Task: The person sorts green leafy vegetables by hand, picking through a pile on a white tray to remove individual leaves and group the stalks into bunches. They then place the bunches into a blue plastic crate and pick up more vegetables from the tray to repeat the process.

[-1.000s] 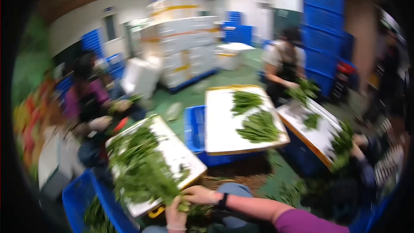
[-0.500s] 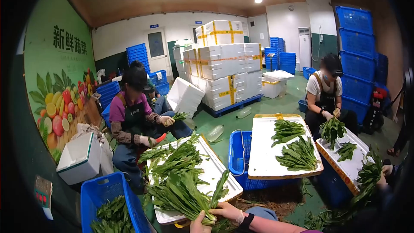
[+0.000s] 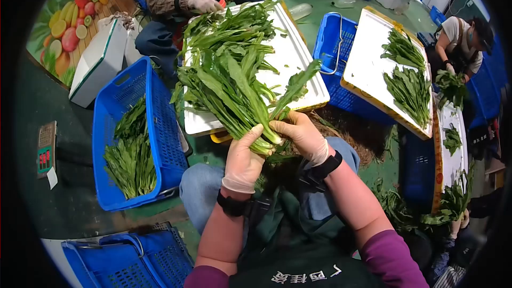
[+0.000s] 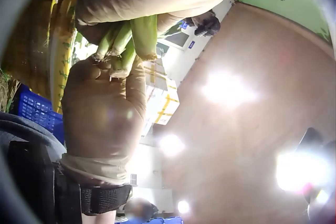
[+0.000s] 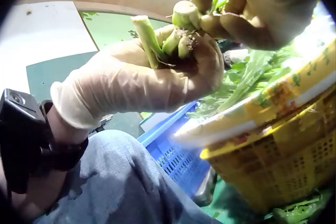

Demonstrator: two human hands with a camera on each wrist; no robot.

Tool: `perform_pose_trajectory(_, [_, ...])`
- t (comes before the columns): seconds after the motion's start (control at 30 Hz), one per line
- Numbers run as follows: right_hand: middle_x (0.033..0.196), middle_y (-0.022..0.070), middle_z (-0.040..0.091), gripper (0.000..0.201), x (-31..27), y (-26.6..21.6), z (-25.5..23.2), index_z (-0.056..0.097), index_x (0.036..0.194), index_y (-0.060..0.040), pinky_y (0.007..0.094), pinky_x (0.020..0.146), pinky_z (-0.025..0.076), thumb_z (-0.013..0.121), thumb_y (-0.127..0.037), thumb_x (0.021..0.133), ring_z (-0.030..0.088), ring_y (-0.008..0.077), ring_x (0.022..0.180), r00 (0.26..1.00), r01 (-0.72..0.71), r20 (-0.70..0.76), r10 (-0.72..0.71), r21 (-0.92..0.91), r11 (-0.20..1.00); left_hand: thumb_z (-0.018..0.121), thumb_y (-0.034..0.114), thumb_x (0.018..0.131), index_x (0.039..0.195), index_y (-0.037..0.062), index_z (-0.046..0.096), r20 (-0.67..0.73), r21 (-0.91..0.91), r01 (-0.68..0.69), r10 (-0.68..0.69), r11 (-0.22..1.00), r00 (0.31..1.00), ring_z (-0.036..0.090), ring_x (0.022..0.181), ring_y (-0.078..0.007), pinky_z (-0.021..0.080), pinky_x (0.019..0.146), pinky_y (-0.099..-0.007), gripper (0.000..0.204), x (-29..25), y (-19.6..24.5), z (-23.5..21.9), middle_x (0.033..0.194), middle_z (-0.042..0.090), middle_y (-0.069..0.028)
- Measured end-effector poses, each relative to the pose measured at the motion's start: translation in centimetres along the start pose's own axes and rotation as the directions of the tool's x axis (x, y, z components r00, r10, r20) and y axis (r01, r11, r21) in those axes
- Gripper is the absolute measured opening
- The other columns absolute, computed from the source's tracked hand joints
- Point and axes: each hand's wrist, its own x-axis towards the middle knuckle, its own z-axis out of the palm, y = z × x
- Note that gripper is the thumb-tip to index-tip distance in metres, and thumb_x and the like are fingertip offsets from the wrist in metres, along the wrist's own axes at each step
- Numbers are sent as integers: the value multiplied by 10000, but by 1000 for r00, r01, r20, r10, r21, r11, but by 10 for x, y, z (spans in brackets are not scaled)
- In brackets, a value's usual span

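Observation:
Thin pale gloves cover both hands. My left hand (image 3: 245, 154) grips a bunch of long leafy greens (image 3: 234, 88) near its cut stem ends, the leaves fanning forward over a white foam tray (image 3: 312, 88). Beside it, my right hand (image 3: 304, 137) pinches the base of a single leaf stalk (image 3: 294, 89) that slants away from the bunch. Pale stem ends (image 5: 185, 16) with some soil on them poke out of the left fist in the right wrist view. In the left wrist view the right hand (image 4: 105, 108) is right at the stems (image 4: 144, 35).
More loose greens (image 3: 234, 24) lie on the foam tray. At left stands a blue crate (image 3: 165, 133) holding greens, with a scale (image 3: 47, 149) beyond it. Another foam tray (image 3: 368, 69) with two bunches rests on a blue crate at right. Other people (image 3: 458, 48) work around.
The head view has tilted down, bringing both forearms and the lap into sight. Both hands still hold the greens, and the single leaf stays angled apart from the bunch.

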Motion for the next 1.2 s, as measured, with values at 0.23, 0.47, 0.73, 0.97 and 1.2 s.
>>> perform_pose_trajectory(0.23, [1022, 49, 664, 316, 3, 0, -8, 623, 1181, 42, 223, 740, 481, 651, -145, 927, 598, 96, 862, 1000, -1, 10, 1, -15, 1000, 601, 88, 951, 1281, 22, 537, 9, -118, -34, 35, 992, 999, 596, 1095, -256, 480, 953, -429, 343, 6, -2, -2, 1196, 621, -98])
perform_pose_trajectory(0.47, [774, 6, 637, 218, 0, 0, -11, 675, 1037, 18, 221, 608, 437, 614, -157, 921, 559, 67, 670, 997, 34, 74, -23, -145, 989, 565, 77, 964, 1266, -36, 529, 14, 12, -146, 146, 989, 989, 655, 988, -294, 554, 835, -426, 325, 8, 0, -16, 1156, 639, -157])
perform_pose_trajectory(0.73, [978, 19, 682, 380, -8, 3, -14, 657, 1172, -33, 261, 690, 487, 575, -352, 982, 595, 90, 839, 923, 61, 363, 125, -461, 885, 619, 80, 940, 1248, -13, 552, -165, -3, -288, 283, 958, 945, 658, 942, -275, 555, 742, -428, 329, 8, 7, -10, 1100, 655, -120])
perform_pose_trajectory(0.97, [939, -13, 619, 381, -2, 4, -14, 615, 1144, -47, 221, 640, 425, 654, -362, 933, 546, 71, 768, 995, -95, 42, 90, 139, 986, 629, 83, 933, 1220, 9, 579, -4, 193, -110, 113, 975, 994, 661, 845, -207, 550, 613, -328, 300, 2, -15, -5, 1054, 668, -89])
perform_pose_trajectory(1.2, [848, -5, 626, 255, 2, 8, -16, 634, 1067, -28, 204, 606, 403, 692, -184, 874, 531, 66, 686, 999, -42, -1, 43, 104, 994, 604, 122, 954, 1173, 11, 607, 25, 158, -36, 33, 987, 999, 667, 829, -202, 527, 594, -317, 245, 4, -21, 2, 965, 687, -89])
